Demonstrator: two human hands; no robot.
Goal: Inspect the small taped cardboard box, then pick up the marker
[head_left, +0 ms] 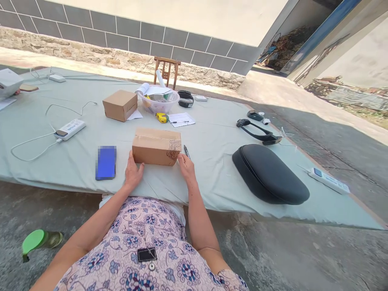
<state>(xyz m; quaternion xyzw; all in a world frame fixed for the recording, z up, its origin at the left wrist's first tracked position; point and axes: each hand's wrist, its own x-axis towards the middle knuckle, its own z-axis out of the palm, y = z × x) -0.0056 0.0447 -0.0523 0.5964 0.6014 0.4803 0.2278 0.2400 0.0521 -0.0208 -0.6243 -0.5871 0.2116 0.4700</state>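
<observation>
So I'm standing here watching someone at a low table covered in a pale green cloth, and the cardboard box sits right in front of them, near the table's close edge. As far as I can see, it's already shut, with brown tape along the top seam and a dark scribbled marking on the near face at the right end. Whatever else is left on it, I can't tell from here, since the far side and underside are hidden.

Both arms reach forward from a floral blouse, elbows low and out to the sides. The left hand is open and flat, palm down, with the fingers together and the tips against the box's near face. The right hand sits at the lower right corner, fingers lightly curled against it, though I can't tell if they're actually gripping.

A black pen lies just past the right fingertips, around 3 o'clock from the box, with nobody holding it. At 9 o'clock there's a phone with a blurred blue screen. A second cardboard box sits around 11 o'clock, and a clear plastic bowl of papers and odds and ends is at 12.
</observation>
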